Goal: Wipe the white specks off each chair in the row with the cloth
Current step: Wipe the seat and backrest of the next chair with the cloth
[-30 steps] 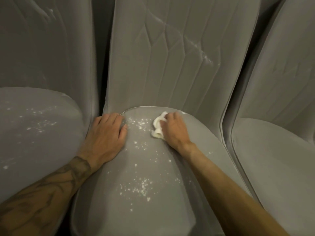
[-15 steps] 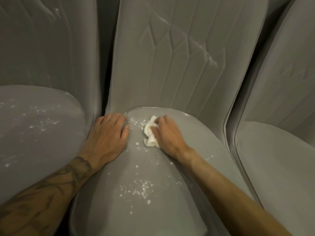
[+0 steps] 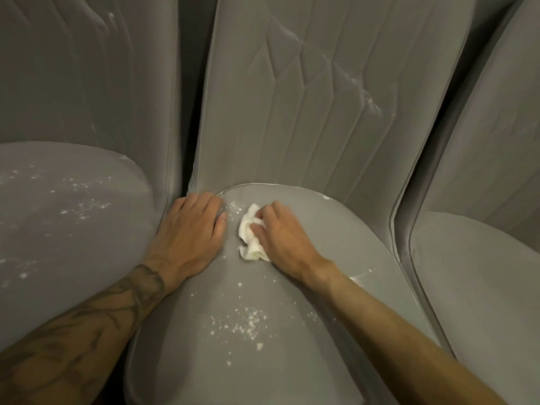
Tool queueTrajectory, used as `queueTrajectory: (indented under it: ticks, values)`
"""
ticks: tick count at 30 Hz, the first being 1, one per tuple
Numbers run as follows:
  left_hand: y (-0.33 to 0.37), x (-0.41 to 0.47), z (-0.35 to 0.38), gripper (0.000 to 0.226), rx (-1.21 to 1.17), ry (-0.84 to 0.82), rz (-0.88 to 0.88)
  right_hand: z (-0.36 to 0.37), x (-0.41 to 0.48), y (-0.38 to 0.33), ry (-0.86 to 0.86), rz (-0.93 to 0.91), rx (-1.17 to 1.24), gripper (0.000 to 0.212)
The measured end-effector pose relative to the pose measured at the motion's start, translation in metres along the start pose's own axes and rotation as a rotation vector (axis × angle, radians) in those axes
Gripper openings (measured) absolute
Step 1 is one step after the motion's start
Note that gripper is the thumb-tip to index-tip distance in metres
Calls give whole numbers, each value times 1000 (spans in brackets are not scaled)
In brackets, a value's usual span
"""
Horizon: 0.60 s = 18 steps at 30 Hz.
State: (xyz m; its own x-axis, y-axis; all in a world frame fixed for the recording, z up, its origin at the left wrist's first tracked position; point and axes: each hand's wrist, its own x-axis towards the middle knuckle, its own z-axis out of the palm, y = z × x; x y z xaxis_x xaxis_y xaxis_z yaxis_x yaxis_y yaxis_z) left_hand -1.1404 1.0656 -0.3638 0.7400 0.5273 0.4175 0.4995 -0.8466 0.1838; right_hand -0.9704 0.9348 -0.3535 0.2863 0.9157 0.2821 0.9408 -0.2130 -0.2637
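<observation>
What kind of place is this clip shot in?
Hard to pin down: probably indoor seating, maybe a hall or showroom. Only matching grey padded chairs show, packed side by side: middle chair, left chair, right chair.

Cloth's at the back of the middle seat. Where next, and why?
Probably slide the cloth left with the right hand, over the specks between it and the left hand: they lie nearest. The bigger patch toward the seat front can wait.

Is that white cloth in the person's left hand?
No, the right hand grips the white cloth on the middle chair's seat, while the left hand rests flat on the seat beside it.
</observation>
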Motion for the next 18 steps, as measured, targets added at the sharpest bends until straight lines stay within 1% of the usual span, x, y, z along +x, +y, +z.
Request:
queueTrajectory:
  ticks: [2, 3, 5, 7, 8, 9, 10, 12, 14, 16, 18]
  values:
    - [-1, 0, 0, 34, -5, 0, -1, -7, 1, 20, -20, -24, -26, 33]
    - [-1, 0, 1, 33, -15, -1, -1, -9, 6, 32, -2, 18, -46, 31]
    - [0, 0, 1, 33, -37, -7, -11, -10, 22, 51, 63, 174, -67, 27]
    - [0, 0, 1, 33, -46, -10, -20, -5, 36, 51, 105, 309, -87, 27]
    - [0, 0, 0, 33, -48, -7, -22, -1, 40, 41, 111, 331, -78, 28]
    - [0, 0, 0, 33, -50, -4, -23, 3, 41, 28, 103, 319, -56, 28]
    - [1, 0, -1, 33, -52, 0, -22, 6, 37, 14, 97, 256, -30, 26]
    - [1, -1, -1, 33, -48, 13, -22, 9, 18, -9, 74, 64, 2, 26]
    - [0, -1, 0, 32, -52, 20, -28, 5, 0, -14, 25, -35, 21, 31]
    - [0, -2, -1, 30, -86, 32, -32, 2, 5, -1, 10, -5, 10, 33]
    - [1, -2, -4, 29, -135, 57, -27, 2, 26, 16, 38, 115, 1, 30]
